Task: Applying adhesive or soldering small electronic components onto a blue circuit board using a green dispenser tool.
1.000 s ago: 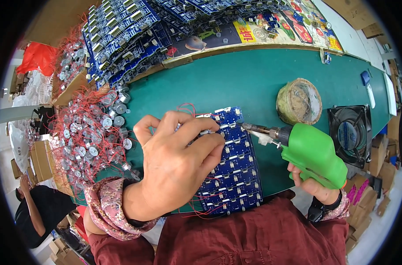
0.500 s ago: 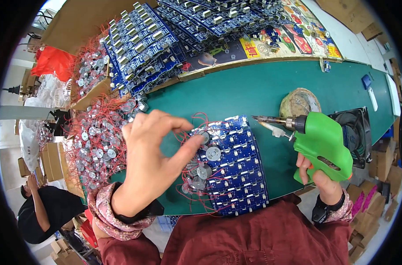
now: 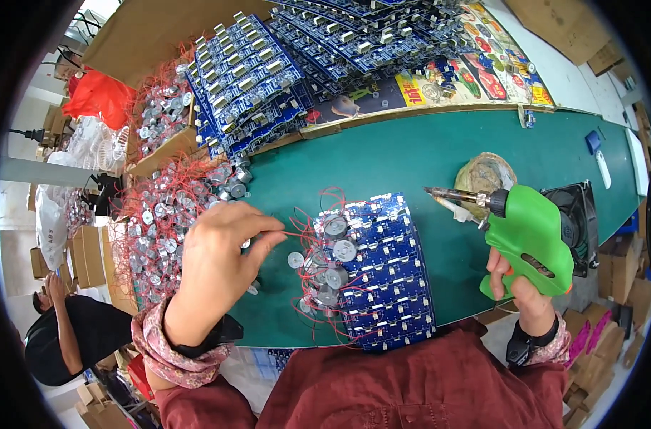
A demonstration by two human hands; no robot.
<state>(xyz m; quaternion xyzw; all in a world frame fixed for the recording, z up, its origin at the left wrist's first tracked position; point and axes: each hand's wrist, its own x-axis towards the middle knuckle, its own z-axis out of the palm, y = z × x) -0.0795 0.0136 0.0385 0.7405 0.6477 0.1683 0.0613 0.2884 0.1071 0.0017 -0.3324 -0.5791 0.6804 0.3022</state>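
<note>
The tabletop carries a blue circuit-board panel at frame centre. The green soldering gun, enclosed by the right hand's grip at frame right, could scorch the panel if its tip is hot and drifts left; excessive pull by the left hand could drag the round metal-cased parts at the panel's left side. The left grip, left of the panel, pinches a red wire lead extending rightward toward those parts.

A: Lettering?
B: White plastic bag, far left: dark capitals, running vertically.
A: Elsewhere?
B: Printed food-picture sheet, upper right: bold red characters on yellow panel.
A: Blue circuit boards, centre?
B: Any markings too small to read.
</note>
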